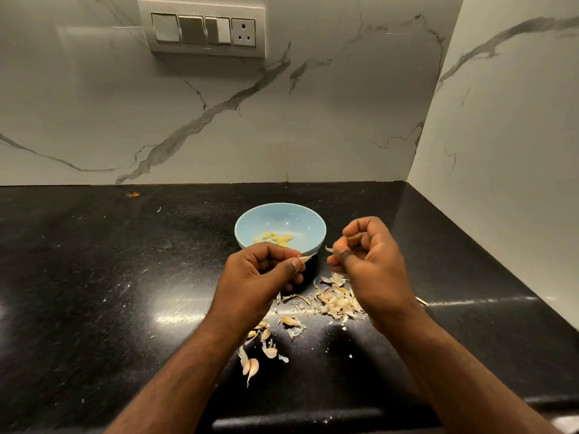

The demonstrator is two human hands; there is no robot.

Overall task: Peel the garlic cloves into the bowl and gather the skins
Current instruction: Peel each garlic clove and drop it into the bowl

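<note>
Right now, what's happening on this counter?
A person is peeling garlic. The left hand pinches a garlic clove just in front of the blue bowl, which already holds peeled cloves. The right hand pinches a bit of skin. A pile of skins lies on the black counter, and unpeeled cloves wait nearer the person.

Walls: white marble (282, 126) with grey veins
Switch panel (203, 28): on wall, above counter
Counter (94, 261): glossy black
</note>
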